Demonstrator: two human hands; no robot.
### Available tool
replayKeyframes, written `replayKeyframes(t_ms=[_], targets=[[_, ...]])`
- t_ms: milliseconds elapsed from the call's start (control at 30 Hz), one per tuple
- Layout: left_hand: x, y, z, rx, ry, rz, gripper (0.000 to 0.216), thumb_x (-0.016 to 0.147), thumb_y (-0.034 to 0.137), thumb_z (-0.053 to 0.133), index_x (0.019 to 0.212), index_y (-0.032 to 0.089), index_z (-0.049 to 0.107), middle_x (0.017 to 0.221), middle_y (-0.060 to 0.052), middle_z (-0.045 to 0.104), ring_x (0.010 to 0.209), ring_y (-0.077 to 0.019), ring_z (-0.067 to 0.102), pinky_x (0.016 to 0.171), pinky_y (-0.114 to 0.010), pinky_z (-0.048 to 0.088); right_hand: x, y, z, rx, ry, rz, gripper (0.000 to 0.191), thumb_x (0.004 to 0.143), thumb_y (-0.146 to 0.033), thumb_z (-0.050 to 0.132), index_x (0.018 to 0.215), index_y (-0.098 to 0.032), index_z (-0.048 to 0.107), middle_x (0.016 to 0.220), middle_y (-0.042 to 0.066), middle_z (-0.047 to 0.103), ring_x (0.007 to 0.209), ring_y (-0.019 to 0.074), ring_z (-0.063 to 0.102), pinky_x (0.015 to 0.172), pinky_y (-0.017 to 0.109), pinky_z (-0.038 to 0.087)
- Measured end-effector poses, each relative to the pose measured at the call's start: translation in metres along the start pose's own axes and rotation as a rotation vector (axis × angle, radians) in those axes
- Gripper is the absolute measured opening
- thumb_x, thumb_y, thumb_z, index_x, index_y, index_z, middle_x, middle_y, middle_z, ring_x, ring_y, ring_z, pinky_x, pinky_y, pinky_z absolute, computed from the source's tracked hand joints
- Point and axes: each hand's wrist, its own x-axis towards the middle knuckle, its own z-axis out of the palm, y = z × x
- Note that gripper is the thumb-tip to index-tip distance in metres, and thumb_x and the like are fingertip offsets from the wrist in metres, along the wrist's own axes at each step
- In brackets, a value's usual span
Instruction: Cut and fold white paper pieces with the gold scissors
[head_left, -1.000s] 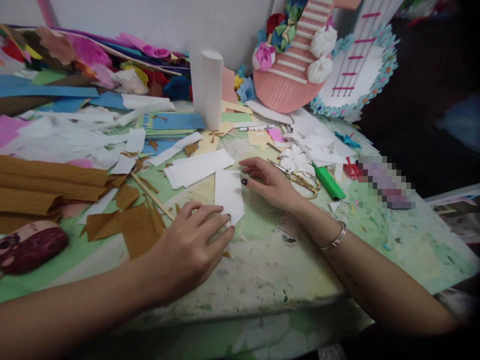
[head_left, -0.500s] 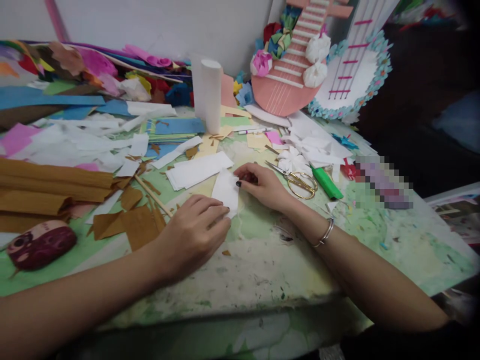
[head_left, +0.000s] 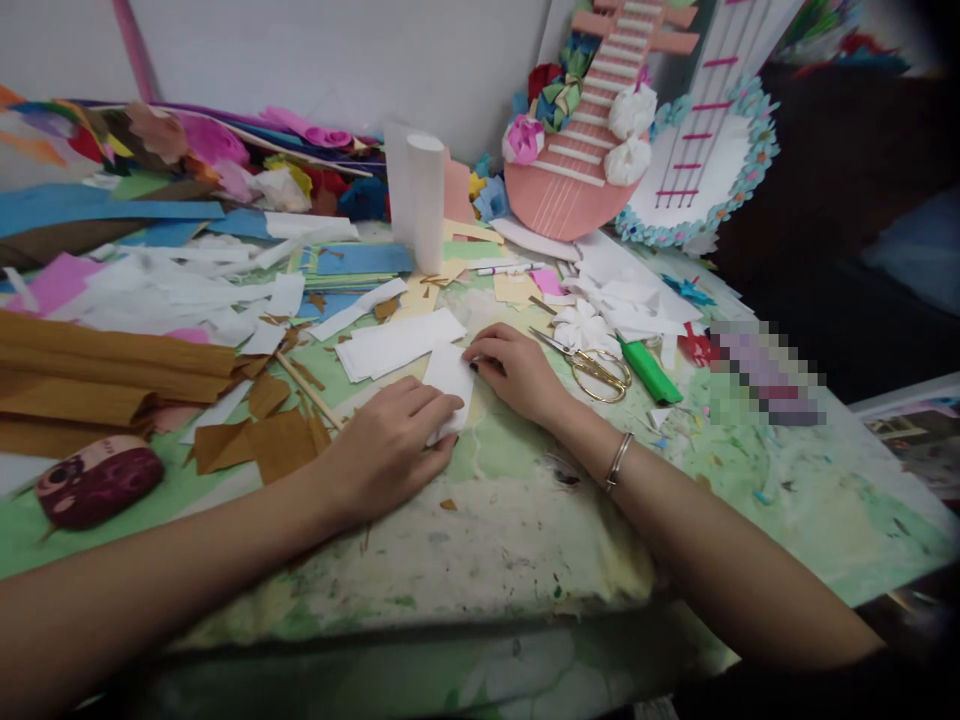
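A white strip of paper lies between my hands on the stained green tabletop. My left hand is closed over its near end, with the fingers bent and the thumb low beside them. My right hand pinches the right edge of the strip near its far end; its fingers are curled and the fingertips are partly hidden. Just behind the strip is a stack of white paper strips. Gold-handled scissors rest to the right of my right hand, blades pointing left, near a white paper flower.
A green glue-like tube lies right of the scissors. Brown crepe paper and a dark red computer mouse are at left. A white paper roll stands at the back, near a pink paper instrument. Paper scraps cover the left side.
Both hands stay at the paper strip. My left hand's fingers have shifted slightly on its near end, and my right hand has turned a little. The camera view has tilted slightly.
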Motion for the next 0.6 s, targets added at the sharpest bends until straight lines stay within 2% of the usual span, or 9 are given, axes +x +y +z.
replayKeyframes(t_ms=[100, 200, 300, 400, 467, 500, 600], targets=[[0.000, -0.004, 0.002, 0.030, 0.013, -0.020, 0.021, 0.080, 0.010, 0.048, 0.098, 0.012, 0.059, 0.083, -0.009, 0.062, 0.082, -0.0214, 0.057, 0.073, -0.033, 0.047, 0.002, 0.001, 0.003, -0.016, 0.022, 0.002, 0.026, 0.077, -0.002, 0.045, 0.084, -0.015, 0.066, 0.094, 0.008, 0.059, 0.085, 0.0166, 0.055, 0.079, 0.031, 0.043], [-0.001, -0.009, 0.000, -0.027, 0.035, -0.072, 0.025, 0.078, 0.008, 0.048, 0.099, 0.012, 0.060, 0.086, -0.009, 0.063, 0.084, -0.0212, 0.058, 0.073, -0.032, 0.047, 0.003, 0.004, 0.001, 0.047, 0.071, 0.020, 0.038, 0.073, 0.004, 0.039, 0.093, -0.015, 0.065, 0.096, 0.007, 0.060, 0.082, 0.0154, 0.056, 0.078, 0.030, 0.044], [0.001, -0.014, -0.005, -0.232, 0.105, -0.179, 0.023, 0.076, 0.008, 0.051, 0.094, 0.016, 0.061, 0.089, -0.006, 0.064, 0.084, -0.0188, 0.060, 0.075, -0.031, 0.047, 0.002, 0.009, -0.006, 0.187, 0.057, 0.028, 0.055, 0.064, 0.009, 0.036, 0.105, -0.017, 0.062, 0.106, 0.007, 0.059, 0.089, 0.0157, 0.057, 0.077, 0.029, 0.046], [0.005, -0.018, -0.011, -0.565, 0.245, -0.281, 0.021, 0.076, 0.011, 0.056, 0.093, 0.021, 0.061, 0.091, -0.003, 0.065, 0.086, -0.0171, 0.060, 0.078, -0.031, 0.048, 0.000, 0.010, -0.014, 0.324, -0.049, -0.024, 0.064, 0.061, 0.007, 0.045, 0.115, -0.024, 0.059, 0.125, 0.006, 0.053, 0.113, 0.0197, 0.050, 0.088, 0.033, 0.044], [0.008, -0.019, -0.013, -0.726, 0.329, -0.344, 0.020, 0.075, 0.012, 0.057, 0.092, 0.022, 0.061, 0.091, -0.003, 0.064, 0.088, -0.0171, 0.060, 0.078, -0.030, 0.049, -0.001, 0.007, -0.019, 0.428, -0.076, -0.028, 0.059, 0.063, 0.003, 0.053, 0.114, -0.026, 0.060, 0.133, 0.005, 0.048, 0.121, 0.0213, 0.044, 0.094, 0.035, 0.041], [0.009, -0.020, -0.013, -0.768, 0.353, -0.376, 0.020, 0.074, 0.012, 0.058, 0.092, 0.022, 0.061, 0.091, -0.003, 0.064, 0.088, -0.0171, 0.060, 0.077, -0.030, 0.049, -0.001, 0.005, -0.020, 0.496, -0.073, -0.009, 0.051, 0.066, -0.001, 0.056, 0.110, -0.025, 0.063, 0.133, 0.005, 0.048, 0.121, 0.0215, 0.045, 0.093, 0.036, 0.042], [0.010, -0.027, -0.011, -0.802, 0.370, -0.451, 0.020, 0.073, 0.012, 0.059, 0.090, 0.022, 0.061, 0.090, -0.003, 0.063, 0.088, -0.0171, 0.060, 0.077, -0.031, 0.050, -0.002, 0.001, -0.021, 0.697, -0.062, 0.085, 0.018, 0.073, -0.016, 0.063, 0.090, -0.020, 0.068, 0.120, 0.007, 0.058, 0.106, 0.0191, 0.055, 0.084, 0.034, 0.048]])
